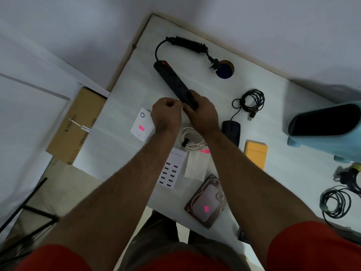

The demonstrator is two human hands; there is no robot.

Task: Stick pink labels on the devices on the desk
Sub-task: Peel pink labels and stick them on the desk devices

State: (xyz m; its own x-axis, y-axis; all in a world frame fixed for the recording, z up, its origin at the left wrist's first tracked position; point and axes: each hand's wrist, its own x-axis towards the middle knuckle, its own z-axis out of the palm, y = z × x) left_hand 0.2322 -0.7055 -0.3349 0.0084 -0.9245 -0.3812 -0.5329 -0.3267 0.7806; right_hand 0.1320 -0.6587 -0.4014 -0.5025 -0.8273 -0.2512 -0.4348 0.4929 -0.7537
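A black power strip [172, 80] lies diagonally on the white desk [121, 106]. My right hand [201, 112] grips its near end. My left hand [167, 114] is closed beside it, fingertips pinched at the strip's edge; what they pinch is hidden. A white device [141, 125] left of my hands carries a pink label [141, 128]. A hard drive [207, 202] near the front edge also bears a pink label [206, 208]. A label sheet [196, 165] with pink labels at its top lies beside a white multi-port USB charger [171, 171].
A coiled white cable [192, 138], black mouse [231, 132] with its coiled cord [252, 100], yellow case [256, 153], blue object [328, 128] and more cables [336, 204] lie to the right. A cardboard box [76, 126] sits on the floor at left.
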